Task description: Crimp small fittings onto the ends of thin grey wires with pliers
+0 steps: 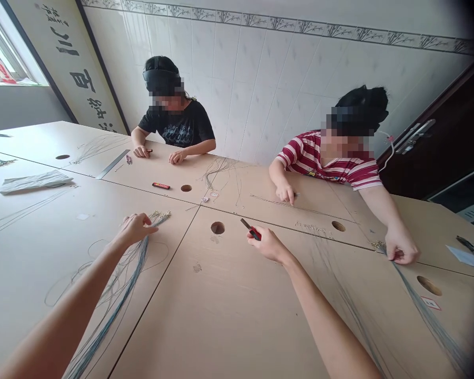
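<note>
My left hand is over the clasp end of a bundle of grey-blue cords, thumb and forefinger curved with a gap between them. I cannot tell whether it touches the cords. Small gold-coloured clasps lie just beyond its fingertips. The bundle runs down toward the near edge of the view, with several loose strands curling beside it. My right hand is closed around a small hand tool with a red and black handle. The tool's grey metal tip points up and left, above the table; its exact kind is unclear.
Across the table, one person in black and another in a striped shirt work with their own hands. A second cord bundle lies right. A red lighter-like object, a metal ruler and a round hole are nearby.
</note>
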Motion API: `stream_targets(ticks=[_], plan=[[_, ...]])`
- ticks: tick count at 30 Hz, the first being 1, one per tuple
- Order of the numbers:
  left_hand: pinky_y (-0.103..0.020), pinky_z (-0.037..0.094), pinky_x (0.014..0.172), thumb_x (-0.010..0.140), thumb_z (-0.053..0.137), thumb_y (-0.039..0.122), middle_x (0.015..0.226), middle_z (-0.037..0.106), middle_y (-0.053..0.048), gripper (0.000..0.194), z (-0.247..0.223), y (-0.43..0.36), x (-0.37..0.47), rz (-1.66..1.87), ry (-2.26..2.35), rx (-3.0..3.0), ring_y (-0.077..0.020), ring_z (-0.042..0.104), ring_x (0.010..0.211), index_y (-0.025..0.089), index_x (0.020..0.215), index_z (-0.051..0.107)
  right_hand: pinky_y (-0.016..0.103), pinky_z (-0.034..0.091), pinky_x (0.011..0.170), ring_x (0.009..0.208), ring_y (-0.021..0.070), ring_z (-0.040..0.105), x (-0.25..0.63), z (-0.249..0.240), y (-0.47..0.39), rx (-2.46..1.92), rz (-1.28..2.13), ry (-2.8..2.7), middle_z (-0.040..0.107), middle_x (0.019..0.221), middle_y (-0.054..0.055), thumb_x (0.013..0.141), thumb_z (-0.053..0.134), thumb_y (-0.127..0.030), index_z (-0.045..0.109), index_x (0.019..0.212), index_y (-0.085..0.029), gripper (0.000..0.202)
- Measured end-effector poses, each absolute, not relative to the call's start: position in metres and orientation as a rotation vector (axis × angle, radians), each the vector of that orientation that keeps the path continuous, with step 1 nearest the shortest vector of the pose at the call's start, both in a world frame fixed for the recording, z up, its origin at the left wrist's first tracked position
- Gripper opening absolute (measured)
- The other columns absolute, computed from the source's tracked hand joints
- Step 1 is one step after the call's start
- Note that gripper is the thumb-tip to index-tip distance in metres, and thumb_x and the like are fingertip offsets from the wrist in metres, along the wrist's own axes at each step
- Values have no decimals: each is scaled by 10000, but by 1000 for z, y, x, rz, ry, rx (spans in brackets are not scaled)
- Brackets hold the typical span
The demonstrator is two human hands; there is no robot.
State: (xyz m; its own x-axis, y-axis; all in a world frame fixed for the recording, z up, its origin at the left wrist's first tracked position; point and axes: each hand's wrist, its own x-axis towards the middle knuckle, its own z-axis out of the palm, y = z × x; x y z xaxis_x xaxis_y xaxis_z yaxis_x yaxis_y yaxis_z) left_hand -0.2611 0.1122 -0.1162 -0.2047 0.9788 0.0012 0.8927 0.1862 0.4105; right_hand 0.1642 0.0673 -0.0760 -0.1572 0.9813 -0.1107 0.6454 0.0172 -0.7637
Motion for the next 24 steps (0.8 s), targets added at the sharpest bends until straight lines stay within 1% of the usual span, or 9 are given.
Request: stream_targets(ticks=[2, 4, 6, 9, 11, 13, 15, 20, 24], plan=[[-456, 448, 812, 574, 759, 531, 1004, 645, -175, 438, -113, 108, -268, 427, 2289, 1735, -421, 538, 1075, 192, 815, 621, 260, 406, 666, 727, 164, 556, 165, -78, 68, -1660, 977, -1847, 654, 803, 9, 698, 561, -247, 568, 779, -207, 91], [-457, 444, 840, 595, 760, 534, 1051, 634, -185, 464, -109, 103, -273, 404, 2332, 1691, -425, 515, 1118, 188, 866, 612, 261, 403, 665, 725, 165, 553, 165, -82, 69, -1659, 980, -1852, 649, 799, 8, 704, 558, -249, 566, 777, -208, 84], [-425, 460, 847, 688, 727, 521, 1061, 636, -156, 429, -103, 100, -276, 402, 2331, 1663, -369, 541, 1109, 175, 913, 611, 263, 402, 670, 724, 165, 551, 164, -85, 69, -1653, 984, -1862, 644, 792, 5, 705, 556, -247, 562, 771, -210, 75], [-395, 503, 837, 874, 621, 429, 1060, 646, -91, 313, -94, 101, -275, 408, 2307, 1619, -244, 612, 1001, 140, 995, 623, 265, 400, 678, 724, 164, 545, 162, -87, 68, -1640, 996, -1879, 636, 784, 2, 702, 550, -243, 555, 762, -212, 68], [-406, 527, 834, 930, 577, 366, 1095, 644, -78, 279, -90, 105, -272, 411, 2306, 1582, -210, 630, 963, 129, 1071, 622, 263, 397, 668, 718, 162, 542, 161, -87, 67, -1638, 1007, -1885, 637, 788, 2, 699, 548, -244, 548, 758, -213, 67], [-418, 541, 837, 935, 577, 350, 1139, 635, -83, 296, -88, 111, -269, 413, 2315, 1544, -224, 633, 985, 133, 1134, 612, 259, 394, 649, 711, 160, 544, 160, -87, 65, -1644, 1018, -1883, 640, 793, 3, 696, 548, -249, 540, 756, -214, 69], [-420, 547, 837, 931, 587, 341, 1156, 631, -84, 306, -89, 118, -267, 395, 2313, 1507, -233, 634, 997, 135, 1156, 607, 254, 390, 632, 710, 159, 548, 160, -85, 63, -1654, 1026, -1877, 642, 799, 6, 694, 549, -252, 533, 751, -215, 70], [-417, 553, 831, 922, 602, 329, 1149, 634, -78, 299, -93, 129, -272, 320, 2297, 1415, -238, 637, 994, 131, 1146, 614, 250, 388, 622, 709, 160, 558, 162, -84, 60, -1676, 1020, -1862, 643, 790, 6, 697, 543, -254, 537, 753, -216, 68], [-410, 556, 821, 921, 605, 325, 1142, 635, -76, 295, -94, 125, -274, 326, 2278, 1359, -235, 639, 985, 132, 1143, 615, 250, 393, 631, 721, 162, 560, 164, -84, 59, -1681, 1014, -1858, 647, 806, 8, 701, 542, -258, 540, 759, -217, 71]])
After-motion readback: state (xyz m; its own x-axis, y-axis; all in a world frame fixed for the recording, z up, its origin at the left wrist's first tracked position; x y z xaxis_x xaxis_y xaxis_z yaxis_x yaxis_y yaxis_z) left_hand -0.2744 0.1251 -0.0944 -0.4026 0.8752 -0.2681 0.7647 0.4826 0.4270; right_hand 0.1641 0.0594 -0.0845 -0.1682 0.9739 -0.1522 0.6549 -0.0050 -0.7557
